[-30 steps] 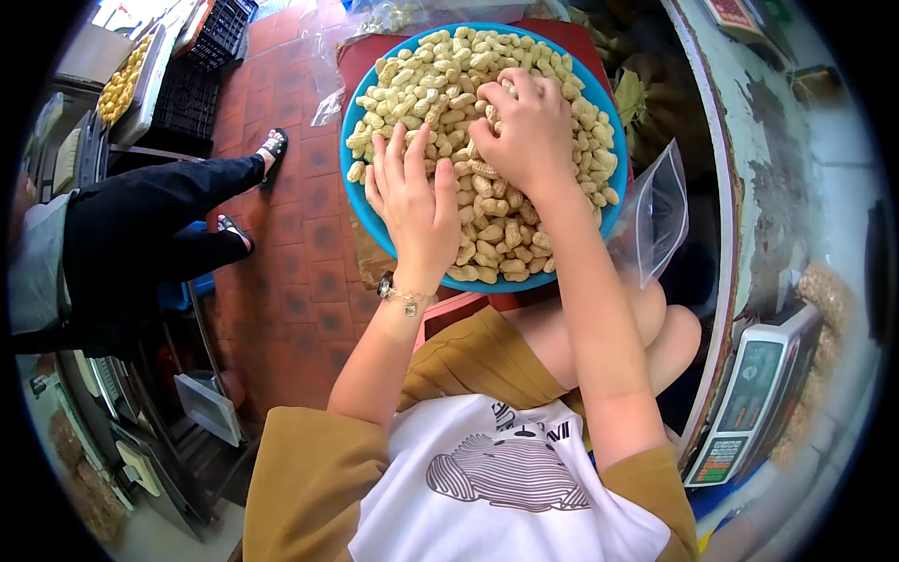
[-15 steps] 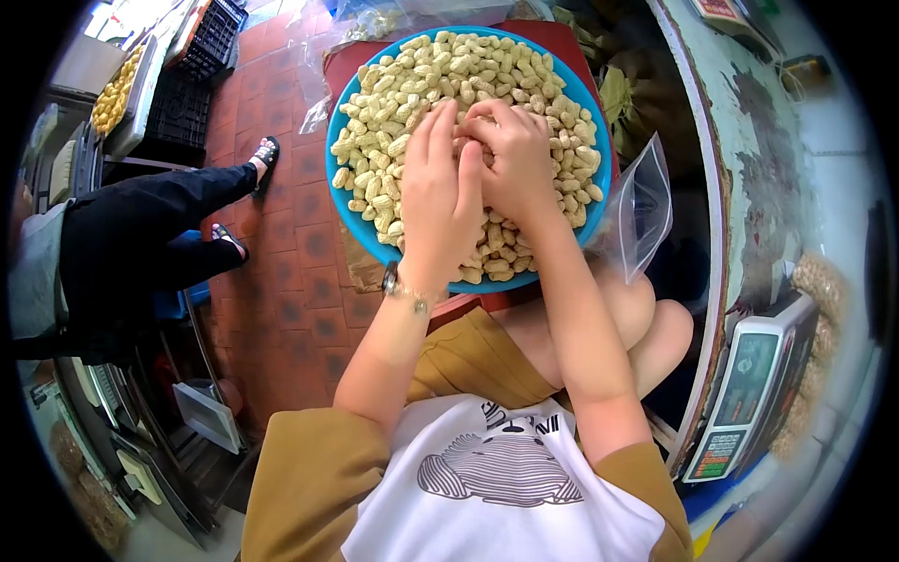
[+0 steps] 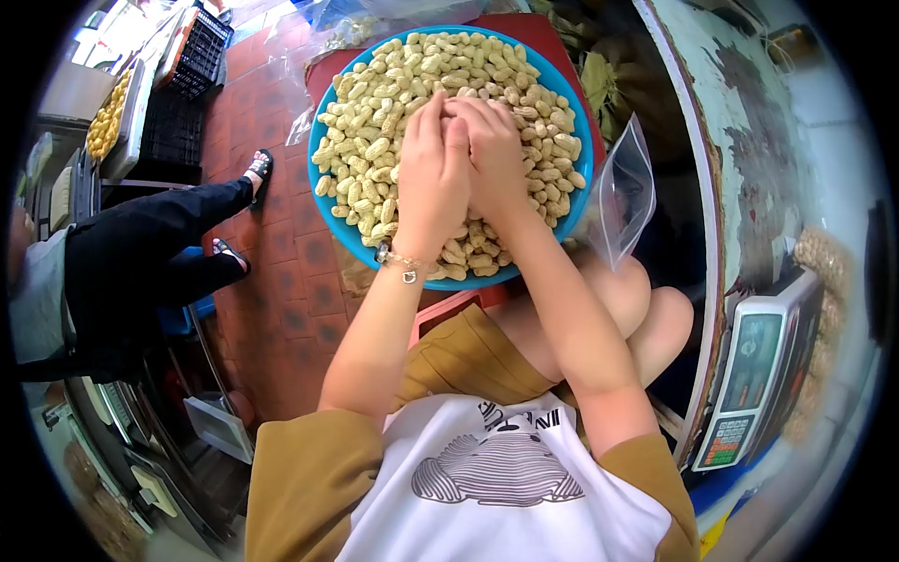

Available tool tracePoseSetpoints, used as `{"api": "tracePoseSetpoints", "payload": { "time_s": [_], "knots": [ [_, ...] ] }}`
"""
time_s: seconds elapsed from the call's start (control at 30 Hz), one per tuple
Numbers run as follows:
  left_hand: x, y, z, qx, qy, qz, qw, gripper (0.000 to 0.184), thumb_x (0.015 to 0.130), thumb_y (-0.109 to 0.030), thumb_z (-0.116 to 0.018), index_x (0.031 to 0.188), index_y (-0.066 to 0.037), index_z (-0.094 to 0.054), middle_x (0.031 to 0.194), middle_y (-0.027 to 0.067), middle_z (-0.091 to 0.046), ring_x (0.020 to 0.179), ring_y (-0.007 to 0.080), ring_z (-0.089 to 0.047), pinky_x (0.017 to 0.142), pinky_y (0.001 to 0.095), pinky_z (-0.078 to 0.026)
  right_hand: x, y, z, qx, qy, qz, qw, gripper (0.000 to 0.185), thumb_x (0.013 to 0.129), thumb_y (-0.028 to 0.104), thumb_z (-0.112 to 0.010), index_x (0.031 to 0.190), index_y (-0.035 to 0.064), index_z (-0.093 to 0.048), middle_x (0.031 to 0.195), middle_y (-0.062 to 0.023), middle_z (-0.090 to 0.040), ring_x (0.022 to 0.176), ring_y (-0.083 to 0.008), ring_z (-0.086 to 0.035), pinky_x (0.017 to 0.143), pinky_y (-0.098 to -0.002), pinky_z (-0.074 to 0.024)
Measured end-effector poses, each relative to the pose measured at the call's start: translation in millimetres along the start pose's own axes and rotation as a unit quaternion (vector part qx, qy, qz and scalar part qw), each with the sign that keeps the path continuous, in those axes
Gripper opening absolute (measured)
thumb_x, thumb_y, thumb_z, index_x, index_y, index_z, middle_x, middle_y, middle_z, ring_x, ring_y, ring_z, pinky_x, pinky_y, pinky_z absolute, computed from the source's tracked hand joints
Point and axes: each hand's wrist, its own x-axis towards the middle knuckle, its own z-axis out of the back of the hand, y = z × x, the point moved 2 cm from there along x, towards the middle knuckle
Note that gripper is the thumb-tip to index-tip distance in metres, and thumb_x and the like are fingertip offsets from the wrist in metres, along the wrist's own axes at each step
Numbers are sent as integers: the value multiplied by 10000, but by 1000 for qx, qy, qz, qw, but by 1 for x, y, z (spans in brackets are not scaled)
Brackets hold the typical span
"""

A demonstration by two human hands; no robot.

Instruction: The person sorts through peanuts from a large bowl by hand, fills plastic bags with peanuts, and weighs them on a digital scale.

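Note:
A round blue basin is heaped with unshelled peanuts. Over the middle of the heap, my left hand and my right hand are pressed against each other. Both have their fingers bent and drawn together, so whatever lies between the palms is hidden. Peanuts surround the hands on every side. A bracelet with a charm hangs on my left wrist.
Right of the basin stands a clear plastic bag. A digital scale sits on the counter at the right. At the left, another person's dark-trousered leg reaches over the red tiled floor. Black crates stand behind.
My hands have drawn closer together, and the right fingers now lie flatter against the left hand. The basin appears slightly further left in view.

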Motion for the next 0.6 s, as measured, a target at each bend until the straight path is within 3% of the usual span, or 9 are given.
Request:
{"api": "tracePoseSetpoints", "payload": {
  "time_s": [0.07,0.17,0.2,0.3,0.33,0.43,0.47,0.57,0.6],
  "knots": [
    [3,6,0,-44,-14,16,999,490,1025,-279,-387,1343,81,-486,1309,248,-530,1196,360,-532,1039,403,-408,7,3,-1,63,-26,-3,998,223,906,150,-544,1043,1,-637,1012,-150,-667,968,-331,-589,930,-426,-424],
    [5,14,0,-145,-54,59,986,482,1026,-267,-387,1338,85,-492,1295,248,-544,1185,338,-544,1023,393,-421,8,15,-10,242,-25,-132,961,219,915,127,-520,1047,-10,-630,978,-170,-669,905,-320,-613,878,-411,-460],
    [7,20,-2,-165,-70,71,981,447,1027,-248,-385,1297,74,-537,1274,230,-566,1170,318,-555,1018,387,-422,8,14,-11,232,-19,-151,961,221,925,110,-497,1053,-17,-625,980,-182,-672,888,-302,-634,829,-394,-492],
    [5,17,-2,-192,-25,110,975,415,1030,-232,-376,1246,53,-586,1237,201,-592,1147,304,-564,1010,387,-425,12,8,-10,348,-41,-258,900,235,935,114,-484,1070,-23,-619,992,-180,-677,894,-287,-647,813,-384,-509],
    [6,21,-4,-113,-49,49,991,387,1028,-222,-379,1188,34,-620,1186,175,-616,1107,289,-574,984,384,-434,11,2,-14,338,-39,-250,906,245,942,119,-482,1094,-22,-612,1005,-170,-676,894,-259,-657,803,-363,-520],
    [7,6,-1,-81,-33,55,995,372,1025,-228,-394,1163,28,-625,1149,167,-624,1067,283,-578,954,384,-441,7,13,-17,285,-73,-251,922,257,946,127,-482,1117,-24,-601,1010,-164,-673,896,-244,-657,803,-350,-520],
    [9,8,0,-60,-33,36,997,420,1018,-262,-390,1232,20,-615,1158,114,-635,1050,172,-594,924,297,-461,7,16,-16,321,-80,-270,904,255,946,127,-481,1113,-24,-601,1013,-160,-670,907,-234,-651,810,-347,-517],
    [12,7,-3,-79,-31,60,995,385,1017,-233,-377,1170,19,-625,1112,148,-626,1052,257,-580,940,376,-442,6,23,-14,424,-98,-329,838,250,944,129,-479,1101,-24,-600,1024,-147,-662,940,-203,-633,832,-337,-509],
    [14,5,-5,-133,-37,110,984,397,1015,-240,-380,1189,23,-622,1128,133,-628,1052,228,-582,937,350,-447,7,23,-13,436,-114,-341,825,247,940,124,-474,1087,-26,-602,1022,-141,-659,941,-195,-626,837,-331,-505]
  ]
}}
